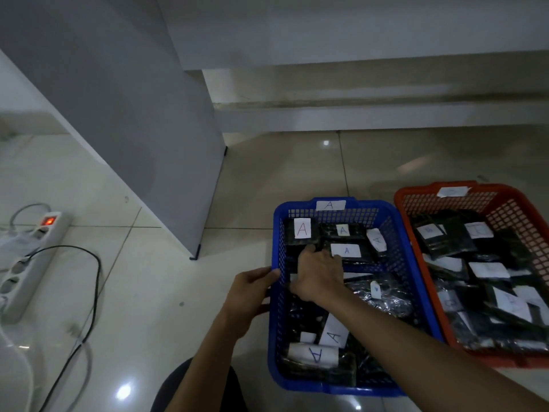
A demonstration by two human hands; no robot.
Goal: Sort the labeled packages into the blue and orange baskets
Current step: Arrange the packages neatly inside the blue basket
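Observation:
The blue basket (401, 248), tagged "A", sits on the floor and holds several black packages with white "A" labels (346, 250). Right of it, touching, stands the orange basket (416, 197) with several black packages bearing white labels (488, 269). My left hand (248, 295) grips the blue basket's left rim, thumb over the edge. My right hand (319, 273) reaches into the blue basket, palm down on a dark package (300, 251) in the far left part. Its fingertips bend down out of sight, so a grip cannot be made out.
A grey cabinet panel (154, 138) stands on the tiled floor just left of the baskets. A white power strip (26, 263) with a lit red switch and black and grey cables (95, 292) lie at the far left. A low step (371, 117) runs behind.

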